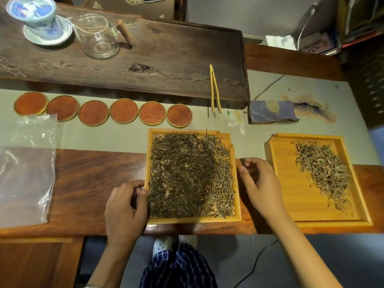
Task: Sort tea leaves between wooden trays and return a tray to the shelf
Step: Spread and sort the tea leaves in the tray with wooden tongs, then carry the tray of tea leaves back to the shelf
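1. The left hand's fingers are pinching the left rim of the full tray; the right hand's fingers are hovering loosely curled and empty just off its right rim.
2. Between both hands, the loose tea leaves are lying light and spillable, so the stiff tray is best gripped by opposite rims and kept level.
3. The tray's long axis is running away from the fingers.
4. Right of the right hand, a second tray is sitting on the surface, holding a thinner streak of leaves.
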`<state>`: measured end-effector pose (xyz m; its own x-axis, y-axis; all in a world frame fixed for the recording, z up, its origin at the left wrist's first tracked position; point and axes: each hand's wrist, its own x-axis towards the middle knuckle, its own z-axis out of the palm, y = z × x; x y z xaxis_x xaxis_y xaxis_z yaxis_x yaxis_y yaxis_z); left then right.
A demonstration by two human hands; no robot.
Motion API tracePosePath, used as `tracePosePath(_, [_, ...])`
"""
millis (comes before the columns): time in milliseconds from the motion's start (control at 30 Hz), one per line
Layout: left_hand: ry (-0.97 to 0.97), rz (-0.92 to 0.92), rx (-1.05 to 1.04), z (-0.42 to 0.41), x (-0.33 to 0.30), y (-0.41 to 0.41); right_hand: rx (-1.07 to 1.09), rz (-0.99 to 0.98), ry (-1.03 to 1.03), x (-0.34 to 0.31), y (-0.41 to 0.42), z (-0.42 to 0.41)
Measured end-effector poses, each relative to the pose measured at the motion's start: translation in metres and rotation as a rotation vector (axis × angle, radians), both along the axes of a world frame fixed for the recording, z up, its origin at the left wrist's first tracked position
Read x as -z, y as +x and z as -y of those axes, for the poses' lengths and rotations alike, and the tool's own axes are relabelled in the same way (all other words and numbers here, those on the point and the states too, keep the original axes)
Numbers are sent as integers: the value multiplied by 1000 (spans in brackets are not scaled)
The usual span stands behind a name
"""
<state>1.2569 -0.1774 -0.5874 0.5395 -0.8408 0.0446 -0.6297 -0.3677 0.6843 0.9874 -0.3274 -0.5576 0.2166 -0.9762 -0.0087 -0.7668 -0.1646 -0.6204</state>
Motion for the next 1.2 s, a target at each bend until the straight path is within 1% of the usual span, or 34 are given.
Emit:
tracePosePath(133, [-2, -13, 32, 2, -2, 1, -29, -48, 30, 8, 9, -12])
tracePosePath(267, [30, -51, 42, 5, -3, 3, 40, 15, 44, 7, 17, -13])
tracePosePath(367, [44, -117, 15, 11, -6, 2, 72, 137, 113, 4, 21, -17])
tracePosePath(533, [-34, -367, -100, 9, -17, 5, 144, 362, 243, 6, 27, -24])
tracePosePath(633, [-57, -415, -119, 6, -26, 12, 227, 591, 359, 8, 32, -33])
tracePosePath(700, [-89, -458, -132, 3, -33, 18, 253, 672, 417, 6, 36, -39])
tracePosePath(833, [-115, -545, -146, -11, -52, 38, 243, 684, 480, -13, 45, -44])
tracePosePath(967, [-178, -655, -167, -33, -79, 63, 220, 680, 505, -40, 73, -41])
tracePosePath(1033, [-200, -716, -223, -49, -93, 76, 166, 657, 514, -56, 93, -41])
tracePosePath(1100, [-222, -747, -318, -70, -108, 88, 58, 625, 498, -74, 119, -43])
tracePosePath(1200, [-308, -669, -477, -107, -138, 102, -57, 647, 512, -102, 163, -52])
